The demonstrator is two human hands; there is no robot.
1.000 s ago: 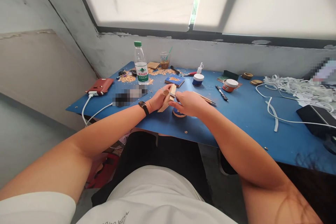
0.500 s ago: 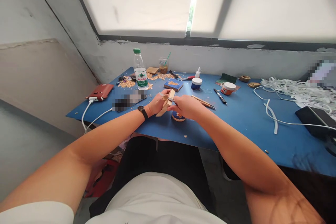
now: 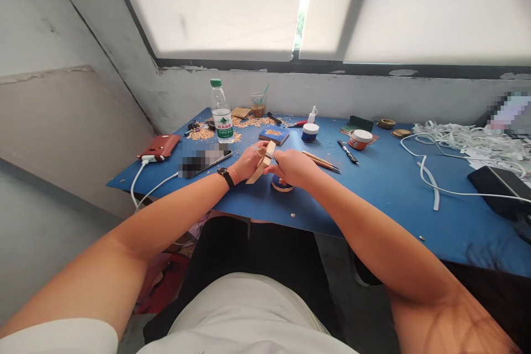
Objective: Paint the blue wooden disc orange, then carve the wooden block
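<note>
1. Two bare hands meet above a blue table (image 3: 385, 193): the left hand (image 3: 248, 163) grasps a wooden block (image 3: 260, 170), tilted between both sets of fingers; the right hand (image 3: 292, 167) clenches a slim tool (image 3: 269, 155), mostly hidden, against it.
2. The block looks light, stiff and dry, best gripped along its long sides, clear of the tool.
3. Beyond the left fingers, a water bottle (image 3: 224, 121) apparently reads "农夫山泉"; right of the right fingers, lettering on an orange-labelled jar (image 3: 360, 141) is too small.
</note>
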